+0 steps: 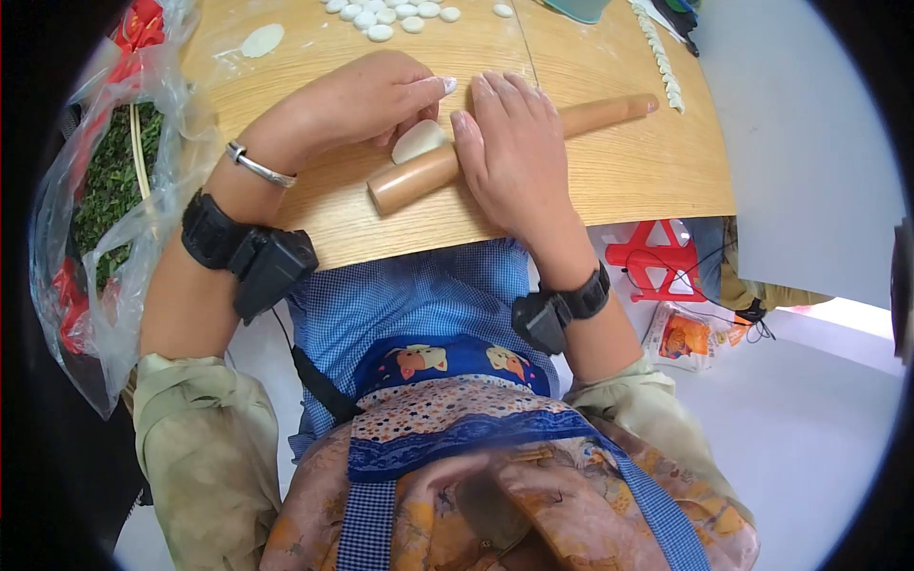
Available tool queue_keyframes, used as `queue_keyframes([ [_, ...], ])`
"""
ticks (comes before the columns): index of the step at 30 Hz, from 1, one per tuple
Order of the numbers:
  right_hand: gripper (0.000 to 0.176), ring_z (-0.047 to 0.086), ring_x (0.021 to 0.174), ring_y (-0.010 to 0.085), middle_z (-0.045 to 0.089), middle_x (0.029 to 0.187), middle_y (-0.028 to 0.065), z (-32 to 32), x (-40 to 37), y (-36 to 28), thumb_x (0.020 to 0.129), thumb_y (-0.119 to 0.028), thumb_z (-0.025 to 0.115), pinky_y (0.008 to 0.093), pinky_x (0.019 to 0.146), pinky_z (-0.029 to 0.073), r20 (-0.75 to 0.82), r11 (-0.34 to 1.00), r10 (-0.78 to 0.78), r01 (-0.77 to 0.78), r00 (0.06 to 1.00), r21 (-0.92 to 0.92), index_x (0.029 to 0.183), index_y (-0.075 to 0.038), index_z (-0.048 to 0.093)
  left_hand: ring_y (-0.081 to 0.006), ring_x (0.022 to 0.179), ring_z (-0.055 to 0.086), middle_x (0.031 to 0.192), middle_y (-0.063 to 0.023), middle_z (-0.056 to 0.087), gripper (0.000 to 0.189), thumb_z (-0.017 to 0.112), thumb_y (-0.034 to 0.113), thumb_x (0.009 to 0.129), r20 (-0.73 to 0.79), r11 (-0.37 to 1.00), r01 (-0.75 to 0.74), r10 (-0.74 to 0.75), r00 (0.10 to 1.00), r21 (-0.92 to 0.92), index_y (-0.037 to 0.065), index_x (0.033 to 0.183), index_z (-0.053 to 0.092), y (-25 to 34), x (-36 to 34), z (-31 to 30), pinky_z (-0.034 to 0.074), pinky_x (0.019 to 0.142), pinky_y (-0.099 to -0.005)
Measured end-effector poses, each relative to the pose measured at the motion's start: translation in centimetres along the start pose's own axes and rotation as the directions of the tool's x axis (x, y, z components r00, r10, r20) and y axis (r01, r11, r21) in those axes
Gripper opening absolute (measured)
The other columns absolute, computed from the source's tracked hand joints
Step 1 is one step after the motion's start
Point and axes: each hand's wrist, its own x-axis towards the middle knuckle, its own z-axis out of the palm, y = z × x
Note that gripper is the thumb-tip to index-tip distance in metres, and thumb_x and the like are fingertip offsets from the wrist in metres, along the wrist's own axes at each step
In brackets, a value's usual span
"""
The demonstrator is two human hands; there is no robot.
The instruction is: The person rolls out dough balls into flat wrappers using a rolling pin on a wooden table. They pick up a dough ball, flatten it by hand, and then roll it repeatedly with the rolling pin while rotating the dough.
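A wooden rolling pin lies slantwise near the table's front edge. My right hand rests palm down on its middle, fingers stretched forward close together. A small pale dough disc touches the far side of the pin, left of that hand. My left hand is curled beside the disc, its fingers bent inward at the disc's edge and partly hidden. Another flat dough round lies at the back left of the wooden table.
Several small dough pieces sit at the back, with a single one apart. A pleated dough row and a teal container stand at the back right. A plastic bag of greens hangs left. Below right is a red stool.
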Motion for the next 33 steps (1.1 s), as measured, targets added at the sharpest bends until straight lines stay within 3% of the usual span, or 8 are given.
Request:
queue_keyframes([
  [8,0.043,0.057,0.128,0.0427,0.067,0.127,0.0241,2.5,3.6,0.9,0.098,-0.028,0.054,0.056,0.11,0.04,-0.083,0.999,-0.05,0.049,0.995,-0.012,0.121,0.007,0.064,-0.0091,0.056,0.05,0.064,-0.0005,0.056,0.049,0.049,0.036,0.108,-0.049,0.996,-0.076,0.079,0.996,0.055,-0.002,0.08,0.065,-0.2,0.2,0.1,0.043,0.055,-0.0265],
  [11,0.045,0.056,0.13,0.0421,0.066,0.128,0.025,1.8,2.5,0.8,0.098,-0.028,0.055,0.0567,0.111,0.039,-0.113,0.999,-0.043,0.045,0.993,0.009,0.125,0.007,0.063,-0.01,0.059,0.052,0.066,-0.0015,0.058,0.038,0.058,0.028,0.101,-0.016,0.997,0.0,0.001,1.0,0.076,-0.003,0.081,0.065,-0.2,0.4,0.0,0.044,0.057,-0.0278],
  [13,0.049,0.053,0.133,0.0413,0.062,0.134,0.0258,0.8,0.7,0.5,0.099,-0.03,0.057,0.0566,0.115,0.035,-0.059,1.0,-0.006,0.006,0.998,-0.001,0.131,0.007,0.06,-0.0098,0.064,0.053,0.068,-0.0022,0.06,0.023,0.066,0.019,0.092,-0.015,0.968,-0.109,0.115,0.993,0.225,-0.003,0.084,0.067,-0.2,-0.1,0.2,0.045,0.06,-0.0282],
  [16,0.056,0.048,0.137,0.0406,0.056,0.142,0.0259,-1.3,-2.0,0.0,0.099,-0.034,0.057,0.0557,0.119,0.029,0.034,0.999,0.04,-0.041,0.999,0.018,0.139,0.006,0.055,-0.0094,0.067,0.053,0.072,-0.0026,0.063,0.015,0.069,0.012,0.087,0.007,0.968,-0.133,0.134,0.991,0.215,-0.003,0.087,0.067,-0.2,-0.1,0.2,0.046,0.062,-0.0282],
  [23,0.06,0.046,0.139,0.0401,0.054,0.144,0.0248,-4.1,-5.7,-0.3,0.099,-0.036,0.058,0.0547,0.121,0.026,0.107,0.999,0.048,-0.048,0.993,-0.005,0.143,0.005,0.051,-0.0078,0.066,0.052,0.076,-0.0002,0.061,0.012,0.066,0.011,0.091,0.142,0.986,-0.151,0.139,0.98,0.077,0.0,0.091,0.063,-0.3,0.0,0.4,0.044,0.06,-0.0269],
  [25,0.06,0.047,0.137,0.0401,0.055,0.142,0.0242,-4.0,-5.5,-0.4,0.098,-0.036,0.059,0.0548,0.121,0.026,0.09,0.999,0.048,-0.049,0.995,0.013,0.141,0.005,0.052,-0.0067,0.063,0.051,0.076,0.0003,0.059,0.011,0.064,0.011,0.092,0.082,1.0,0.012,-0.011,0.997,-0.014,0.001,0.094,0.061,0.3,-0.3,0.4,0.042,0.055,-0.0245],
  [33,0.051,0.053,0.129,0.0395,0.061,0.133,0.0227,-1.5,-1.7,0.1,0.098,-0.035,0.059,0.0556,0.115,0.034,0.032,0.999,0.003,-0.004,0.999,0.04,0.13,0.005,0.059,-0.0061,0.059,0.05,0.07,0.0006,0.055,0.015,0.06,0.014,0.096,0.04,1.0,-0.021,0.022,0.999,-0.022,0.0,0.092,0.061,-0.1,-0.3,-0.1,0.041,0.051,-0.025],
])
